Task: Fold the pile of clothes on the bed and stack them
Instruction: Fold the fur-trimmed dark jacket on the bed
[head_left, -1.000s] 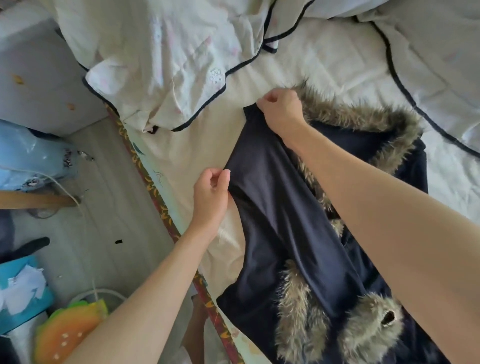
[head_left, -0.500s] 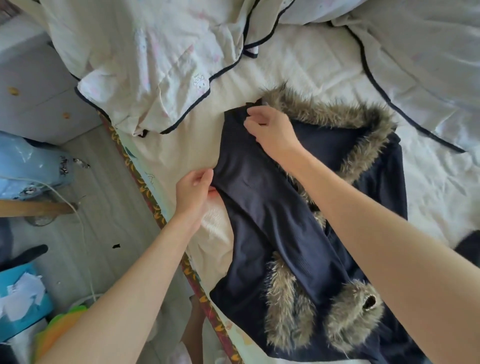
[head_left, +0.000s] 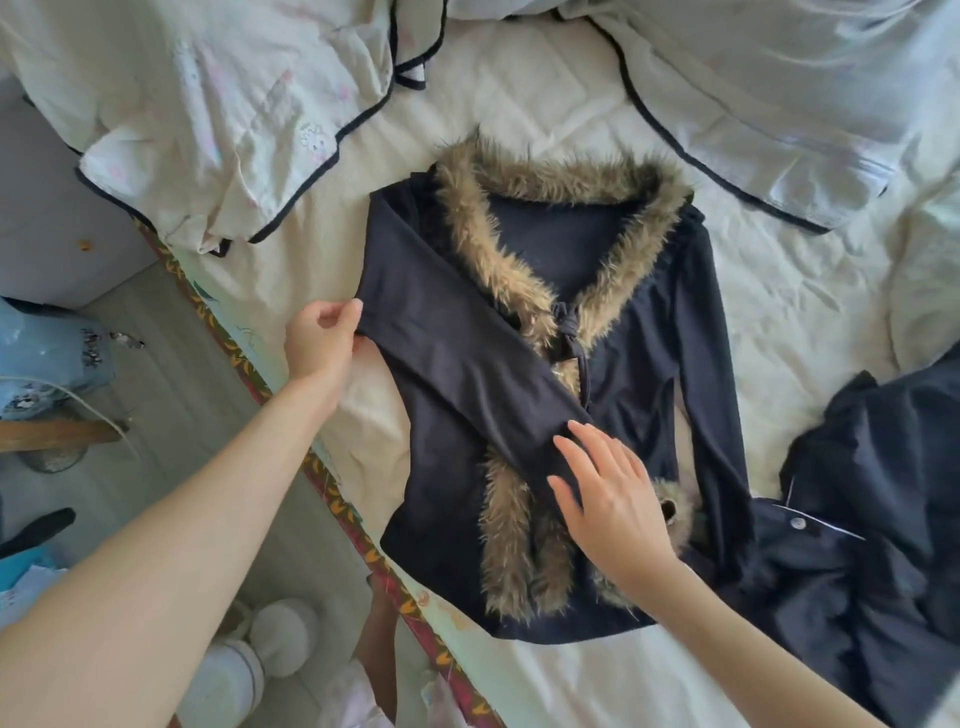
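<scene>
Bed (head_left: 519, 104) with a cream sheet fills the view, floor off its left edge. Left hand (head_left: 322, 340) pinches the fold edge of the cardigan's (head_left: 649, 332) left sleeve (head_left: 457, 364), thumb and fingers curled on the cloth. Right hand (head_left: 613, 499) lies flat, fingers straight and spread, pressing the same sleeve near its cuff, over the fur trim (head_left: 519, 551). Cardigan lies face up mid-bed, fur collar (head_left: 561, 182) toward the headboard side, left sleeve crossed diagonally over the chest, right sleeve (head_left: 727, 415) straight along the body, not yet folded in. Risks, as a guess: the pinch is small, so a tug could drag the whole body toward the bed edge just left of the cardigan and skew the fold; lifting the flat hand may let the slick sleeve slide back; bulky fur could make the fold spring open or sit lumpy. Dark garment (head_left: 857, 519) with a button touches the cardigan's lower right and could get caught in the next fold. White bedding (head_left: 208, 104) with dark piping is bunched above the cardigan.
</scene>
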